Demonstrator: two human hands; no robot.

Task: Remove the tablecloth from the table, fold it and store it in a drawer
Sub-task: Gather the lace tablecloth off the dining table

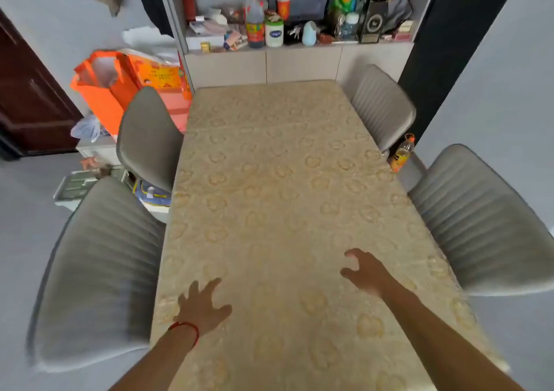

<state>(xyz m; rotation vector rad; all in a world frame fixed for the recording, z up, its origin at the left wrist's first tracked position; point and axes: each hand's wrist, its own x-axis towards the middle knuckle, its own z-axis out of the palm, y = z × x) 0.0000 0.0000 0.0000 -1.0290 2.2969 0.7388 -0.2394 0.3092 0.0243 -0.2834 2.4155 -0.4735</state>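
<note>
Both forearms cut off below, left hand [201, 306] and right hand [364, 270] spread, empty, over blurred tablecloth [278, 187].

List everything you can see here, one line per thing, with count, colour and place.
tablecloth: one, beige with orange floral print, spread flat over the whole table
chairs: four, grey, two on each long side of the table
orange bags: several, orange, on the floor at far left
bottle: one, yellow-orange, by the far right chair
cabinet: one, pale, against the wall beyond the table
shelf clutter: many bottles, jars and boxes, mixed colours, on top of the cabinet
door: one, dark brown, far left
left hand: one, open, red cord at the wrist, over the near cloth
right hand: one, open, fingers curled, over the near cloth
</note>
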